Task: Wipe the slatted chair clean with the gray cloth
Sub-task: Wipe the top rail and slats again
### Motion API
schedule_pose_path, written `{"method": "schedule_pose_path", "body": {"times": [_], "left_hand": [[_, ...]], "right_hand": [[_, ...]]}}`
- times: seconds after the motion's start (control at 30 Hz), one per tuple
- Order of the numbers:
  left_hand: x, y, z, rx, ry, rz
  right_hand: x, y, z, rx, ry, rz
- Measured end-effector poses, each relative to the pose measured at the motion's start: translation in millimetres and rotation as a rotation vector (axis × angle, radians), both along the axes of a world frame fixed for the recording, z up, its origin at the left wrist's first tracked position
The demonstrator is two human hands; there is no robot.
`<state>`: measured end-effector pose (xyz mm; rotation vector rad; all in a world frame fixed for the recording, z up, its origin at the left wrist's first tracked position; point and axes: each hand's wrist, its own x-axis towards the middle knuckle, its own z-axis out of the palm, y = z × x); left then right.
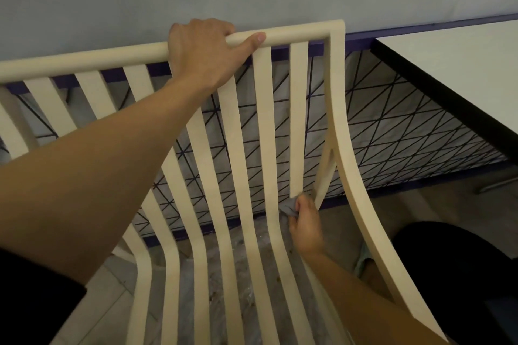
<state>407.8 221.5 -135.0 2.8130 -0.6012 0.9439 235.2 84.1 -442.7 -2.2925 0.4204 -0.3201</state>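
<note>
Cream slatted chair (263,134), seen from above. Left hand (201,47) wraps the top rail (297,32), thumb along its front. Right hand (307,228) pinches the gray cloth (288,209), bunched just above its fingers against a slat's lower end. White tabletop (462,70) up and right of it.

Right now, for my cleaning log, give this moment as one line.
left hand grips top rail | right hand pinches gray cloth against slat

Head-worn camera looks forward and down, near the chair (294,33).
</note>
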Motion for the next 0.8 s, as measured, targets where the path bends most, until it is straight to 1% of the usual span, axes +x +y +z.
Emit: {"method": "schedule_pose_path", "body": {"times": [0.07, 0.1, 0.13, 0.23, 0.3, 0.37, 0.4, 0.43, 0.47, 0.53, 0.67, 0.73, 0.8], "left_hand": [[0.3, 0.4, 1.1, 0.013, 0.008, 0.007], [-0.1, -0.2, 1.3, 0.023, 0.017, 0.011], [0.2, -0.2, 1.7, 0.033, 0.020, 0.019], [-1.8, 1.0, 3.4, 0.054, 0.028, 0.031], [-7.5, 2.8, 6.6, 0.077, 0.057, 0.014], [-11.7, 7.8, 8.2, 0.058, 0.132, -0.028], [-14.3, 10.5, 7.1, 0.036, 0.172, -0.052], [-18.9, 13.6, 7.8, 0.027, 0.201, -0.076], [-24.3, 16.4, 7.2, 0.033, 0.230, -0.094], [-44.8, 24.4, 5.7, 0.011, 0.304, -0.151], [-118.6, 50.4, -29.6, -0.185, 0.534, -0.246], [-166.0, 63.5, -64.0, -0.334, 0.758, -0.222], [-223.6, 78.6, -102.1, -0.529, 0.998, -0.161]], "right_hand": [[-7.4, 5.0, -14.7, 0.084, -0.038, -0.099], [-10.6, 5.6, -23.1, 0.130, -0.027, -0.109], [-10.8, 6.8, -30.6, 0.118, 0.013, -0.096], [-18.6, 6.8, -22.6, -0.100, 0.292, 0.063], [-24.5, 6.1, -16.1, -0.169, 0.414, 0.081], [-31.5, 8.7, -10.6, -0.233, 0.525, 0.084], [-36.1, 9.7, -6.6, -0.252, 0.579, 0.097], [-44.1, 10.2, 0.6, -0.228, 0.628, 0.104], [-51.0, 9.7, 5.5, -0.163, 0.660, 0.103], [-67.0, 6.9, 12.4, 0.056, 0.678, 0.099], [-105.1, 9.3, 34.8, 0.483, 0.628, 0.023], [-124.7, 17.3, 54.9, 0.687, 0.553, -0.001], [-146.4, 30.6, 80.7, 0.866, 0.509, 0.072]]}}
